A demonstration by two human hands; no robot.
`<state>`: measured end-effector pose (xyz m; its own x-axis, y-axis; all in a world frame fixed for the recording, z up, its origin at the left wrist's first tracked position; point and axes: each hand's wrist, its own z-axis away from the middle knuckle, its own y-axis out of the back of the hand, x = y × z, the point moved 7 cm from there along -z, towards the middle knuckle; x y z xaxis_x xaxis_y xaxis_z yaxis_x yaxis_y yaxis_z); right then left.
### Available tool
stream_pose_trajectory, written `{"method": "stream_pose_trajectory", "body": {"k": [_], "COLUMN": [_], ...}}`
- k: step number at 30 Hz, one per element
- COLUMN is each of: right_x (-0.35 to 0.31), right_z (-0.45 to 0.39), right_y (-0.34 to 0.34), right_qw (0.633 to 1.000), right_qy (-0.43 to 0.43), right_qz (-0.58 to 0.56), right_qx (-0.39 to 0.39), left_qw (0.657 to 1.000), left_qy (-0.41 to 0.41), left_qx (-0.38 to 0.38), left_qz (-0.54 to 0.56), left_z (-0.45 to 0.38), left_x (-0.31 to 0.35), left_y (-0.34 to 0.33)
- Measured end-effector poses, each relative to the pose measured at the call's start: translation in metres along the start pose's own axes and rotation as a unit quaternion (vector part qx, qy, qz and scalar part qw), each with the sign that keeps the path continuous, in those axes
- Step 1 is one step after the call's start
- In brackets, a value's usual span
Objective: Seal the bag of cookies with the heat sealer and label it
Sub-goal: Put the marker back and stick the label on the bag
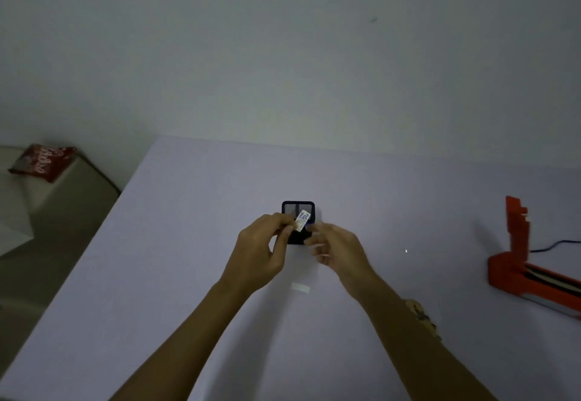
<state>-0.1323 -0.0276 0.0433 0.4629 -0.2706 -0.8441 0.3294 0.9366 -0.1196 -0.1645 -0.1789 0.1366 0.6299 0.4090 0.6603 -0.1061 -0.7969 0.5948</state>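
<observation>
My left hand (262,248) pinches a small white label (301,220) with blue print, held just above a small black mesh holder (297,208) in the middle of the pale table (188,243). My right hand (334,248) hovers close on the right, fingers apart and blurred, its fingertips near the label. A small white paper strip (301,288) lies flat on the table below the hands. The orange heat sealer (522,262) stands at the right edge with its arm raised. A red cookie bag (42,161) rests on a low beige surface at the far left, off the table.
A black cable (556,245) runs from the sealer toward the right. The table's left edge slants from back centre to front left, with beige furniture (47,218) beyond it. A plain wall stands behind the table.
</observation>
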Motion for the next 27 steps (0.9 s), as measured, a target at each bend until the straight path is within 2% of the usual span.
{"method": "stream_pose_trajectory", "body": {"k": [5, 10, 12, 17, 22, 27], "right_x": [-0.068, -0.066, -0.062, -0.054, -0.052, -0.047], "right_z": [0.045, 0.071, 0.079, 0.093, 0.097, 0.091], "right_y": [-0.009, 0.014, 0.028, 0.071, 0.114, 0.152], "right_qw": [0.994, 0.993, 0.993, 0.990, 0.984, 0.984], "right_qy": [0.074, 0.104, 0.110, 0.126, 0.128, 0.117], "right_qz": [-0.020, 0.014, 0.024, 0.021, 0.005, 0.006], "right_qx": [-0.083, -0.056, -0.024, 0.066, 0.124, 0.135], "left_qw": [0.998, 0.995, 0.994, 0.980, 0.970, 0.964], "left_qy": [-0.055, -0.080, -0.057, 0.070, 0.098, 0.126], "left_qx": [-0.014, -0.039, -0.042, -0.028, -0.067, -0.096], "left_qz": [0.015, 0.041, 0.082, 0.186, 0.211, 0.211], "left_z": [0.003, 0.009, 0.010, 0.007, -0.001, -0.012], "left_x": [0.033, 0.055, 0.059, 0.062, 0.079, 0.079], "left_y": [0.010, 0.004, -0.003, -0.038, -0.089, -0.130]}}
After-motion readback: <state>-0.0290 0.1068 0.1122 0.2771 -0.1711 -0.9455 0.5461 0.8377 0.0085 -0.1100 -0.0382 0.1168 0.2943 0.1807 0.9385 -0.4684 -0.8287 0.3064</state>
